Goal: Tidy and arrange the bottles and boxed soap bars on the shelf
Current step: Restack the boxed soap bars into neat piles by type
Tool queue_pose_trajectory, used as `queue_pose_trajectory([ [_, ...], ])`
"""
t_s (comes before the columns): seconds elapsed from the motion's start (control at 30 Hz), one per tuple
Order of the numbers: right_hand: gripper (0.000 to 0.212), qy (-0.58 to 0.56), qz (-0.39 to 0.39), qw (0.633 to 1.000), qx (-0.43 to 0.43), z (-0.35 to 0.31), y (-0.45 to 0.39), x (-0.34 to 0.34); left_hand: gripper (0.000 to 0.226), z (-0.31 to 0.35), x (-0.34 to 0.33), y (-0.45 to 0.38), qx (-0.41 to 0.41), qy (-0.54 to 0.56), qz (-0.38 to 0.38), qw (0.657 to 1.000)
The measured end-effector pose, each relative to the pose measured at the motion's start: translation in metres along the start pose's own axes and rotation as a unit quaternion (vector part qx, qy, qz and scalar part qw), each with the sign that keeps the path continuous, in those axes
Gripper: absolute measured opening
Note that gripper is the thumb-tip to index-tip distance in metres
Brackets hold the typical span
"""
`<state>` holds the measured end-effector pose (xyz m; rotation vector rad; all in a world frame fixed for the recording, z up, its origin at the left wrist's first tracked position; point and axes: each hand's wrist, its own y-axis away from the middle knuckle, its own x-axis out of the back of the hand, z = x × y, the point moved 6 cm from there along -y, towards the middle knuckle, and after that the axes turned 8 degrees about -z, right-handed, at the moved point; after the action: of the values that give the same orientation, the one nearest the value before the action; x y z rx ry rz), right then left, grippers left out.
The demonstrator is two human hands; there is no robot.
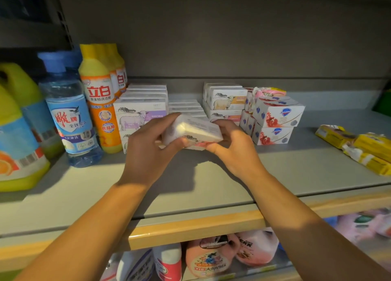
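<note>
A white soap box with a sheep picture [195, 130] is held tilted just above the grey shelf [190, 181], between both hands. My left hand [148, 147] grips its left end and my right hand [234, 147] grips its right end. Behind it are stacks of matching sheep soap boxes [139, 111], a lower stack [186, 107] and an orange-labelled stack [226, 101]. White and red soap boxes [277, 120] stand to the right. On the left stand a clear blue-capped bottle [67, 111] and orange bottles with yellow tops [101, 94].
Large yellow-green jugs [19, 132] fill the shelf's far left. Yellow wrapped soap packs [359, 147] lie loose at the right. A wooden front rail [196, 227] edges the shelf, with pink and white refill pouches [213, 257] on the level below.
</note>
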<state>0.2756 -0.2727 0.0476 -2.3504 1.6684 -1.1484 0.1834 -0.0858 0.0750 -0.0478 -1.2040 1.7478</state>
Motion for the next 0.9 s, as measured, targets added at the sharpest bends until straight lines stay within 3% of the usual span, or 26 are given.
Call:
queue_pose_trajectory([
  [0.1, 0.054, 0.025, 0.009, 1.000, 0.007, -0.002, 0.002, 0.001, 0.049, 0.011, 0.001, 0.001, -0.052, -0.094, 0.003, 0.994],
  [0.23, 0.053, 0.011, 0.004, 1.000, -0.006, -0.003, 0.003, 0.002, 0.049, 0.012, 0.001, 0.002, -0.052, -0.096, 0.005, 0.994],
  [0.4, 0.054, -0.088, 0.000, 0.996, -0.012, -0.001, 0.001, 0.002, 0.039, -0.012, -0.005, 0.002, 0.069, 0.020, -0.045, 0.996],
  [0.47, 0.053, -0.094, 0.001, 0.995, -0.021, 0.002, 0.000, 0.002, 0.032, -0.023, -0.011, 0.003, 0.104, 0.000, -0.072, 0.992],
  [0.63, 0.051, -0.005, -0.031, 0.999, -0.037, 0.009, -0.001, -0.003, 0.021, -0.038, -0.024, 0.006, 0.145, -0.100, -0.147, 0.973],
  [0.77, 0.052, 0.027, -0.016, 0.999, -0.036, 0.010, 0.000, -0.001, 0.033, -0.038, -0.022, 0.007, 0.163, -0.125, -0.150, 0.967],
  [0.9, 0.049, 0.107, -0.010, 0.993, 0.053, -0.007, 0.002, -0.003, 0.045, -0.037, -0.014, 0.013, 0.158, -0.206, -0.201, 0.944],
])
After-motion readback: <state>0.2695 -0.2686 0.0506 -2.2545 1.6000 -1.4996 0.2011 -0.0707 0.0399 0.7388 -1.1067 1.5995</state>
